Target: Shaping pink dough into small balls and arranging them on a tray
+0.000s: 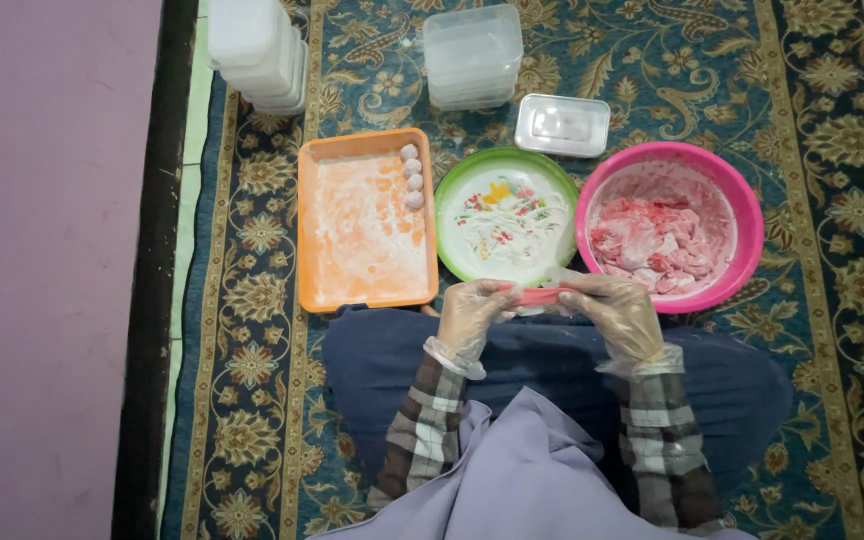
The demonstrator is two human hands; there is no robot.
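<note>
Patterned blue-and-gold carpet lies under everything, and you sit cross-legged on it with your work spread in front of your knees. Your left hand and right hand, both in thin clear plastic gloves, close their fingers around the two ends of a short pink strip of dough, held just above your lap and touching the near rim of the round pink plastic bowl of pink-and-white dough. Beside it sits the green-rimmed floral plate, dusted white, and further left the orange rectangular floured tray with three small floured balls in its far right corner. Clear lidded containers stand stacked beyond.

Watch your grip: the strip looks soft, and pulling the ends apart could tear it or drop it onto your dark trousers. Loose gloves may stick to the dough and drag it out of shape. Your right wrist is close to the bowl's rim, so a careless nudge could tip it onto the carpet.
</note>
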